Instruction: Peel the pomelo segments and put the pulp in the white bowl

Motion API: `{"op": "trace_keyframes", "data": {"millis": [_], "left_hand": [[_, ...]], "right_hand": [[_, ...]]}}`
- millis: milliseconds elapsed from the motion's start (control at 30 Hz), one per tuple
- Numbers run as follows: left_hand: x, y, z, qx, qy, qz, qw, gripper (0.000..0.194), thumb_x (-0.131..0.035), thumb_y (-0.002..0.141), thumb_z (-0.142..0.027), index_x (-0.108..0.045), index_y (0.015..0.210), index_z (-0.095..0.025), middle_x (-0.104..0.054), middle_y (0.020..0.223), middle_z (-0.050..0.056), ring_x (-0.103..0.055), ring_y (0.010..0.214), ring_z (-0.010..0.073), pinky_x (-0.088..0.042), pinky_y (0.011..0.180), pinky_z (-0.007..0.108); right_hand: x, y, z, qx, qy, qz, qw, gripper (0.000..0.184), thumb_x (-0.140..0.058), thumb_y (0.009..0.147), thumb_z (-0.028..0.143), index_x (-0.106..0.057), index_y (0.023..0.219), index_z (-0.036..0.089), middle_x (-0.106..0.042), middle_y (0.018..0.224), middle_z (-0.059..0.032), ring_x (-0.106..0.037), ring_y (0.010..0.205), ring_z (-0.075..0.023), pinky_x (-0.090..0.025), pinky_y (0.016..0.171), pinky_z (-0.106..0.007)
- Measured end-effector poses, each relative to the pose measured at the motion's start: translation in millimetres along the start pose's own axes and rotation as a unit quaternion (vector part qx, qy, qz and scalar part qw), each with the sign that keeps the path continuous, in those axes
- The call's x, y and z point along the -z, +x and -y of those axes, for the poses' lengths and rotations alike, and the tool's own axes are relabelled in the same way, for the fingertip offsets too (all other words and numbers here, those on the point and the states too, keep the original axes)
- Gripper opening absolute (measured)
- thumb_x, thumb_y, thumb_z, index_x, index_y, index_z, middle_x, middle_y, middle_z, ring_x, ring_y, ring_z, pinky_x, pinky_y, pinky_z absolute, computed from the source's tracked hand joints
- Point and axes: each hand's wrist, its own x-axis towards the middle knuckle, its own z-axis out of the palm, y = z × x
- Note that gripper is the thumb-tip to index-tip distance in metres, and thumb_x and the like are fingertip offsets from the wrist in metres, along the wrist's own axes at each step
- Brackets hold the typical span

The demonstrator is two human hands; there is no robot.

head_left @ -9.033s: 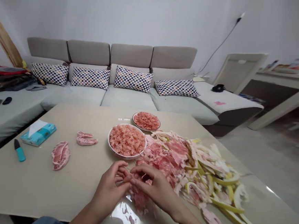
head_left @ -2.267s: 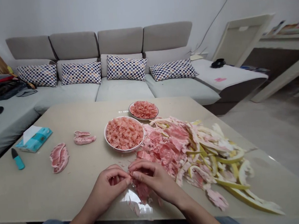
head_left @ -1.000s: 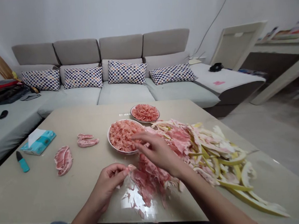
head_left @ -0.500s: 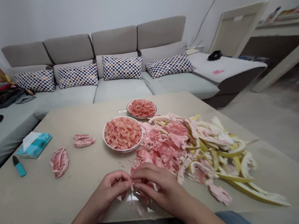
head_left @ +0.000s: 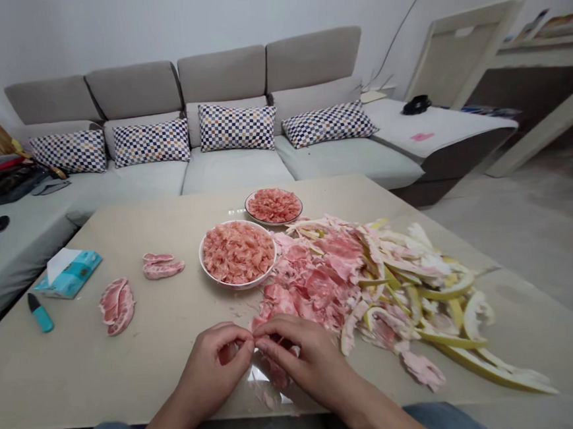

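Fingertips of my left hand (head_left: 213,369) and my right hand (head_left: 312,358) meet low over the near side of the table, both pinched. A small pink pomelo piece (head_left: 227,353) shows inside the curl of my left fingers; most of it is hidden. Just beyond the hands stands a white bowl (head_left: 203,272) heaped with peeled pink pomelo flesh (head_left: 238,251). Against my right hand lies a pile of pink pomelo membranes (head_left: 312,282). Unpeeled pomelo segments (head_left: 117,307) rest to the left, with smaller segments (head_left: 163,269) farther back.
A second bowl of flesh (head_left: 274,206) stands behind the first. Yellow-green pomelo rinds (head_left: 450,344) spread over the table's right side. At the left are a tissue pack (head_left: 70,276) and a small knife (head_left: 40,314) with a teal handle. A grey sofa (head_left: 233,169) lines the wall.
My fingertips have drawn closer together, and the small pale bit that hung below them no longer shows. The camera view has shifted slightly; the bowls and piles stay put.
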Motion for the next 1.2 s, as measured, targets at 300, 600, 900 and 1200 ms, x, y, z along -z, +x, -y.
{"op": "trace_keyframes", "data": {"millis": [300, 600, 900, 1200], "left_hand": [[-3.5, 1, 4, 0.030, -0.041, -0.017, 0.999, 0.016, -0.057, 0.074, -0.019, -0.072, 0.070, -0.015, -0.055, 0.060, 0.000, -0.042, 0.056, 0.0122, -0.032, 0.052, 0.022], [-6.0, 0, 6, 0.068, -0.140, -0.028, 0.987, 0.015, -0.059, 0.073, -0.026, -0.064, 0.064, -0.015, -0.054, 0.058, -0.001, -0.042, 0.057, 0.0128, -0.033, 0.055, 0.023], [-10.2, 0, 8, 0.062, -0.183, -0.047, 0.980, 0.017, -0.061, 0.073, -0.030, -0.060, 0.063, -0.016, -0.053, 0.057, -0.002, -0.042, 0.055, 0.0123, -0.034, 0.052, 0.022], [-9.5, 0, 6, 0.091, -0.174, -0.038, 0.980, 0.021, -0.055, 0.077, -0.035, -0.057, 0.066, -0.017, -0.044, 0.055, -0.004, -0.034, 0.049, 0.0105, -0.030, 0.046, 0.022]], "right_hand": [[-8, 2, 3, -0.139, 0.162, 0.025, 0.977, 0.023, -0.061, 0.083, 0.039, -0.071, 0.078, 0.019, -0.063, 0.061, -0.0009, -0.058, 0.055, -0.0138, -0.043, 0.051, -0.023], [-13, 1, 2, -0.214, 0.312, 0.028, 0.925, 0.038, -0.067, 0.075, 0.054, -0.071, 0.080, 0.017, -0.060, 0.058, 0.0010, -0.055, 0.050, -0.0105, -0.044, 0.048, -0.021], [-15, 0, 3, -0.223, 0.367, 0.034, 0.902, 0.044, -0.068, 0.071, 0.059, -0.070, 0.076, 0.015, -0.059, 0.059, 0.0013, -0.054, 0.050, -0.0092, -0.045, 0.049, -0.020], [-20, -4, 9, -0.143, 0.206, -0.052, 0.967, 0.026, -0.060, 0.083, 0.043, -0.071, 0.081, 0.020, -0.066, 0.070, -0.0030, -0.060, 0.059, -0.0152, -0.047, 0.056, -0.025]]}}
